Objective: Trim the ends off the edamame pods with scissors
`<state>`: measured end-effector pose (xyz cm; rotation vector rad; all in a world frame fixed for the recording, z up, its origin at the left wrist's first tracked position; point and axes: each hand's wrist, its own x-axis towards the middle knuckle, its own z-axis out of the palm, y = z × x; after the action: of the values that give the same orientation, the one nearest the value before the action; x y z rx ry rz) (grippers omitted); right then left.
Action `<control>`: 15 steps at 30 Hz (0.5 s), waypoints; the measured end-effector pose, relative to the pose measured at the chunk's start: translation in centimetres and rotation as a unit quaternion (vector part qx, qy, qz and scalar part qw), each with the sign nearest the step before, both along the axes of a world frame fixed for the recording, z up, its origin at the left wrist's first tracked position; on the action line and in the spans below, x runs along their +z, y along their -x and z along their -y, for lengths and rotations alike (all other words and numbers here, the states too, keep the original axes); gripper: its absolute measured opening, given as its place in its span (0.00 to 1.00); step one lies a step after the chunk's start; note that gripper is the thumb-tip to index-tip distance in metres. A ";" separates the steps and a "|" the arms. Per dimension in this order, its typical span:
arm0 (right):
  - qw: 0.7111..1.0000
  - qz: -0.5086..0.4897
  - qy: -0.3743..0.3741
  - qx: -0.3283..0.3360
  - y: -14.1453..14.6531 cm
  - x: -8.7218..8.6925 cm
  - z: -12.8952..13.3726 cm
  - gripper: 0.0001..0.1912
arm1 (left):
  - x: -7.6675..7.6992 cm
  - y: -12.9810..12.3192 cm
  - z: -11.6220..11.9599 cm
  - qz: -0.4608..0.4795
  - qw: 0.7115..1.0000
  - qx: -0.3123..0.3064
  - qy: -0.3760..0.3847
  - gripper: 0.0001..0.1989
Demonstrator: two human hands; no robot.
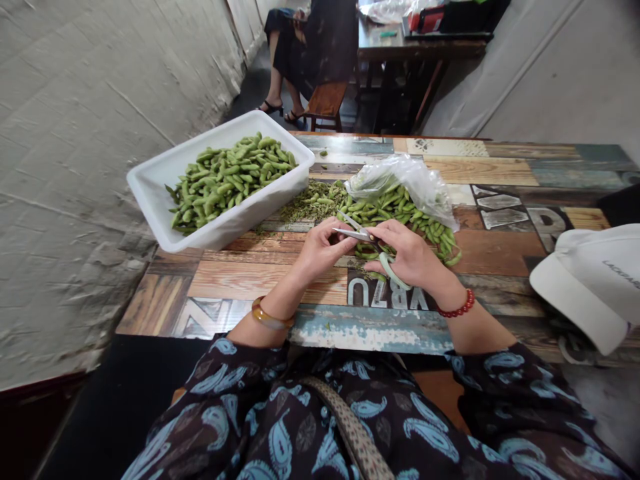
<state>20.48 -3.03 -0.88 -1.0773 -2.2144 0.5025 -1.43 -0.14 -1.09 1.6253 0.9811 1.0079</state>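
Note:
My right hand is closed on scissors with pale green handles, their blades parted and pointing left. Beside the blades, my left hand has its fingers pinched together; what they hold is too small to make out. Behind the hands lies a pile of green pods, partly covered by a clear plastic bag. Small trimmings are heaped left of the pile. A white tub at the left holds many green pods.
A white cap rests at the table's right side. The patterned table meets a rough wall on the left. Beyond it, a person sits near another table with items on it.

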 end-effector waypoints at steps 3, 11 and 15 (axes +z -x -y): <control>1.000 -0.003 0.001 0.008 -0.1 -0.2 -0.1 0.28 | -0.1 0.0 -0.1 -0.001 1.000 0.005 -0.011 0.09; 1.000 0.001 -0.015 -0.009 -0.4 -0.7 -0.3 0.24 | 0.0 0.1 -0.4 0.028 0.999 0.020 0.001 0.09; 0.997 -0.021 -0.050 -0.060 -0.5 -1.1 -0.6 0.25 | 0.2 0.0 -0.3 0.128 0.985 0.023 0.116 0.12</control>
<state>21.00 -2.39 -1.97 -1.1280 -2.1010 0.3565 -1.38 0.13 -0.84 1.2520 0.9266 1.0613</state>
